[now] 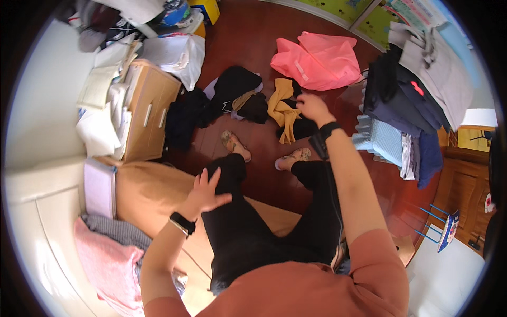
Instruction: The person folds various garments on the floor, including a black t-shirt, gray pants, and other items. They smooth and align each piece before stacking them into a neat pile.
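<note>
My right hand reaches out past my right foot, its fingers bent together at the edge of a mustard-yellow garment. The garment hangs in twisted folds over black cloth on the floor. Exactly how the fingertips meet the fabric is too small to tell. Over my left thigh, my left hand holds nothing, with its fingers spread. Beyond my feet lies a loose heap of dark clothes, with a brown piece and a dark piece among them.
A pink plastic bag lies on the red-brown floor ahead. Stacked clothes and a light-blue textured fabric stand to the right. A wooden cabinet piled with papers is at left. I sit on a tan-covered seat beside a pink cushion.
</note>
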Tool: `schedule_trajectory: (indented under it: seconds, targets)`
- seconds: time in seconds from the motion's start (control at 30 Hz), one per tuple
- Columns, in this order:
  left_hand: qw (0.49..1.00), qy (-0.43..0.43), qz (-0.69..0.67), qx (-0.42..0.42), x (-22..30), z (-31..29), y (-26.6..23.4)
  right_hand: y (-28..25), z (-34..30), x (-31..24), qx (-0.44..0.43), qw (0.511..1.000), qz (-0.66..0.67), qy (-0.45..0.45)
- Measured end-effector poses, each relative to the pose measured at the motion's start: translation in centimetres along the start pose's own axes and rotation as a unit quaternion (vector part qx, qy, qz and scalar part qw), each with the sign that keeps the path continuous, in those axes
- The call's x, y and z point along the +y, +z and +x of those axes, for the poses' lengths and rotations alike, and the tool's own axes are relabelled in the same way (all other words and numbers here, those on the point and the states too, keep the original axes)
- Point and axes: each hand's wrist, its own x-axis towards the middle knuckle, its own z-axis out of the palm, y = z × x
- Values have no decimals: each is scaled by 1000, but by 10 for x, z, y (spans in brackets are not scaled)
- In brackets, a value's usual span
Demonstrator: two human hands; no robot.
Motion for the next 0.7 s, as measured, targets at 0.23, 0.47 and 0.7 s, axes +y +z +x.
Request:
schedule_trajectory:
  seconds: [0.23,0.47,0.7]
  targets:
    - [995,-32,-45,-83,-67,56,18,164,37,36,-287,930,63,222]
    - [984,-58,-82,-145,-78,76,-13,270,85,45,-354,914,86,180]
    - [980,-74,-16,-185,-86,103,-45,294,86,61,-78,944,226,227]
